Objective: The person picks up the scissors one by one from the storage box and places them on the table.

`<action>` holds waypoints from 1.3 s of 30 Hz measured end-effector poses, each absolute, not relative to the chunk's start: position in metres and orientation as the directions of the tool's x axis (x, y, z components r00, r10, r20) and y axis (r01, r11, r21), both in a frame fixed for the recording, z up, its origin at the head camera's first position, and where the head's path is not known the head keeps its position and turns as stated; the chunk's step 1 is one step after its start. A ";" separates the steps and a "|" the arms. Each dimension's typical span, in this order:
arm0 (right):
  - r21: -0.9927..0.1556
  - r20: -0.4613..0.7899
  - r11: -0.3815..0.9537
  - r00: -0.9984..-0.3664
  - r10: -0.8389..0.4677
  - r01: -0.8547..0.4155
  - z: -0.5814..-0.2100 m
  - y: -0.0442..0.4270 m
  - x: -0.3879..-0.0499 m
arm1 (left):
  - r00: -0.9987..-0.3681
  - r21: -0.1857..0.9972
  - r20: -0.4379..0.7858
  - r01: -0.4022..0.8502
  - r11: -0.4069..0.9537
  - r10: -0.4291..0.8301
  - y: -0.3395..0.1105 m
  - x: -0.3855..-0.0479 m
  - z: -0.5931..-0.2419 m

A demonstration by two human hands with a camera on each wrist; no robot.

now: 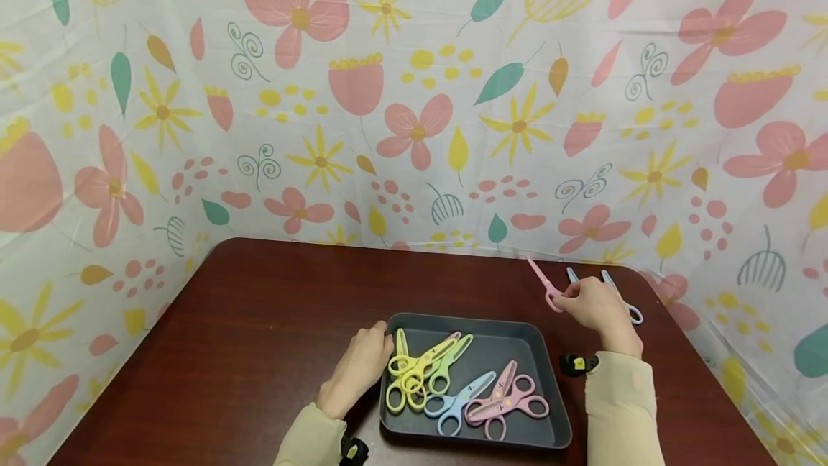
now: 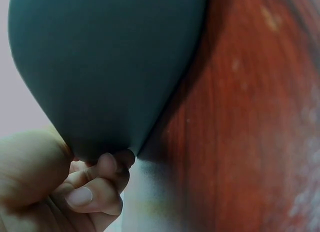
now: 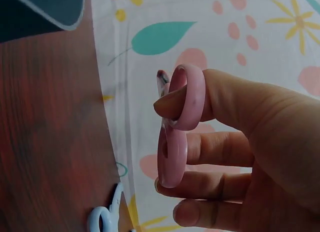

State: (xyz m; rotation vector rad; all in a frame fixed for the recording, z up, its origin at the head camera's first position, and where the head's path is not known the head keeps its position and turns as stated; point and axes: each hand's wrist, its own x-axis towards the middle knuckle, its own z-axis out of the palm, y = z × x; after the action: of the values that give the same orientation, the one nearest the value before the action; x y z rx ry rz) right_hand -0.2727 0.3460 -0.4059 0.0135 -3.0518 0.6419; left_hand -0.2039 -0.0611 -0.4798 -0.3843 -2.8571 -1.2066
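1. Left of frame: on my remote head view, a dark red-brown wooden table (image 1: pixel 272 322) stretches toward a floral curtain (image 1: pixel 414 56).
2. Lower centre: the person's left hand (image 1: pixel 362 354) grips the upper-left corner of a dark grey tray (image 1: pixel 501 345); in the left wrist view its fingers curl at that corner. I judge a firm, steady hold best here, so the tray neither slides nor tips.
3. Inside the tray, left to right, I see overlapping yellow scissors (image 1: pixel 433 357), green scissors (image 1: pixel 458 352) against them, blue scissors (image 1: pixel 467 390), and crossed pale-pink scissors (image 1: pixel 501 405) at lower right. The tray's upper-right part is bare, which I judge the easiest area to work over without snagging loops.
4. Right of centre, beyond the tray's upper-right corner: the held pink scissors (image 1: pixel 545 283), tip pointing to upper left, blades seemingly together. I would want that tip aimed away from the other hand.
5. The right hand (image 1: pixel 591 304) holds them by the handles. In the right wrist view the thumb passes through one loop; whether a finger threads the other, I cannot tell. A light hold without spreading the loops should handle best.
6. Far right: light-blue scissors (image 1: pixel 610 281), partly behind that hand; I cannot count the pairs. I'd lift clear of them to avoid knocking them.
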 end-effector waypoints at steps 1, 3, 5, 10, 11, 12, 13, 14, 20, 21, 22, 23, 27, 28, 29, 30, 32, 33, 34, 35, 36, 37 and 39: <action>-0.405 0.018 0.914 -1.000 -0.003 -0.010 -0.407 0.346 -0.274 | -0.970 0.700 0.113 0.233 0.675 0.217 -0.061 -0.204 -0.479; -0.403 0.015 0.915 -1.000 0.007 0.001 -0.407 0.347 -0.278 | -0.969 0.698 0.118 0.235 0.677 0.215 -0.062 -0.204 -0.479; -0.387 0.015 0.922 -1.000 0.018 0.011 -0.407 0.349 -0.283 | -0.968 0.689 0.128 0.243 0.682 0.216 -0.062 -0.205 -0.478; -0.328 0.003 0.944 -0.999 0.043 0.040 -0.409 0.350 -0.294 | -0.965 0.684 0.133 0.255 0.683 0.227 -0.061 -0.206 -0.479; -0.322 -0.007 0.946 -0.999 0.048 0.048 -0.410 0.350 -0.296 | -0.965 0.685 0.128 0.252 0.683 0.228 -0.061 -0.205 -0.480; -0.318 -0.012 0.947 -0.998 0.054 0.055 -0.411 0.350 -0.298 | -0.964 0.685 0.134 0.258 0.681 0.231 -0.060 -0.205 -0.480; -0.315 -0.016 0.947 -0.998 0.060 0.062 -0.413 0.349 -0.299 | -0.964 0.685 0.135 0.257 0.681 0.229 -0.060 -0.206 -0.480; -0.316 -0.018 0.946 -0.998 0.067 0.069 -0.415 0.349 -0.300 | -0.963 0.684 0.142 0.262 0.680 0.229 -0.060 -0.206 -0.480; -0.312 -0.032 0.944 -0.994 0.102 0.107 -0.424 0.348 -0.303 | -0.966 0.681 0.128 0.251 0.688 0.225 -0.059 -0.206 -0.480; -0.313 -0.034 0.943 -0.994 0.104 0.109 -0.426 0.348 -0.303 | -0.967 0.682 0.125 0.246 0.688 0.222 -0.059 -0.205 -0.480; -0.315 -0.038 0.943 -0.994 0.105 0.111 -0.427 0.348 -0.304 | -0.967 0.683 0.125 0.245 0.688 0.221 -0.059 -0.205 -0.479; -0.317 -0.041 0.942 -0.994 0.105 0.113 -0.428 0.348 -0.304 | -0.968 0.681 0.125 0.244 0.690 0.218 -0.060 -0.205 -0.479; -0.319 -0.057 0.940 -0.992 0.109 0.121 -0.432 0.348 -0.305 | -0.966 0.674 0.138 0.255 0.694 0.221 -0.059 -0.205 -0.477; -0.316 -0.062 0.940 -0.992 0.113 0.127 -0.432 0.348 -0.305 | -0.965 0.673 0.138 0.258 0.693 0.224 -0.059 -0.205 -0.477; -0.313 -0.064 0.940 -0.991 0.118 0.133 -0.433 0.348 -0.305 | -0.964 0.673 0.138 0.259 0.693 0.227 -0.058 -0.205 -0.477; -0.311 -0.067 0.940 -0.990 0.124 0.138 -0.434 0.348 -0.306 | -0.964 0.673 0.139 0.261 0.692 0.228 -0.058 -0.205 -0.477; -0.306 -0.070 0.940 -0.988 0.134 0.149 -0.435 0.348 -0.306 | -0.964 0.675 0.139 0.260 0.690 0.228 -0.058 -0.205 -0.477; -0.302 -0.071 0.940 -0.988 0.140 0.155 -0.436 0.348 -0.306 | -0.965 0.675 0.134 0.256 0.692 0.226 -0.058 -0.205 -0.477; -0.299 -0.070 0.941 -0.987 0.145 0.160 -0.437 0.348 -0.307 | -0.966 0.678 0.130 0.251 0.691 0.224 -0.059 -0.205 -0.477; -0.296 -0.069 0.941 -0.987 0.148 0.162 -0.438 0.348 -0.307 | -0.967 0.679 0.127 0.248 0.691 0.222 -0.059 -0.205 -0.478; -0.294 -0.070 0.942 -0.987 0.147 0.162 -0.439 0.348 -0.307 | -0.968 0.680 0.124 0.244 0.691 0.219 -0.059 -0.205 -0.478; -0.292 -0.071 0.943 -0.986 0.148 0.162 -0.440 0.348 -0.307 | -0.968 0.682 0.123 0.243 0.690 0.219 -0.060 -0.205 -0.479; -0.291 -0.074 0.943 -0.986 0.148 0.163 -0.442 0.348 -0.308 | -0.968 0.684 0.120 0.241 0.689 0.220 -0.060 -0.205 -0.479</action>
State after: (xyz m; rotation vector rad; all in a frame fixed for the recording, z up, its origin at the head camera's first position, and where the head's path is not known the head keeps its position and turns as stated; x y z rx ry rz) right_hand -0.3076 0.3479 -0.4415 -0.2524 -3.1463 0.4788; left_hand -0.2050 -0.0605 -0.4793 -0.3902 -2.8601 -1.1643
